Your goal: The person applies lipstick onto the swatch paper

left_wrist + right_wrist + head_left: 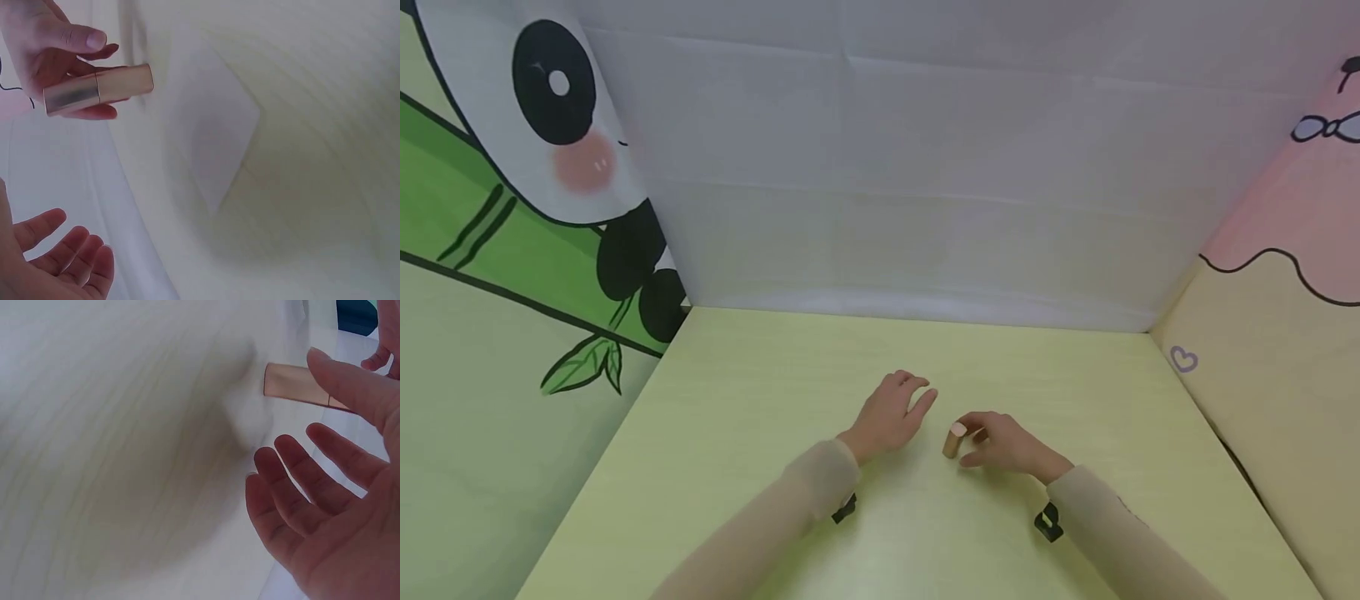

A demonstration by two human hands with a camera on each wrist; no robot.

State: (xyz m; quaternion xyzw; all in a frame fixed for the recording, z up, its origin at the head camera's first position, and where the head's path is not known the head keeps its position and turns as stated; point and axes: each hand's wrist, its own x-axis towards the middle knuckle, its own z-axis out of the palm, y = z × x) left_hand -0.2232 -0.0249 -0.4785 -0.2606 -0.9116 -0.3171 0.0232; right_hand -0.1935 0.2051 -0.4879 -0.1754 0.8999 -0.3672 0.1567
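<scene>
A gold lipstick tube [953, 442] stands upright on the pale yellow tabletop, slightly tilted in the head view. Beside it, on its right, is my right hand [1006, 444], fingers loosely bent and spread. In the right wrist view the thumb overlaps part of the lipstick tube [295, 382], while the other fingers are apart from it; whether any fingertip touches it I cannot tell. My left hand [891, 417] hovers over the table to the left of the tube, holding nothing, its fingers relaxed. The left wrist view shows the whole lipstick tube [100, 89] in front of the right palm.
A white sheet [895, 183] hangs behind the table's back edge. Printed panels flank it: a green one with a panda face [550, 108] at left, a pink and cream one [1277, 267] at right. A pale diamond-shaped patch [212, 119] shows on the tabletop.
</scene>
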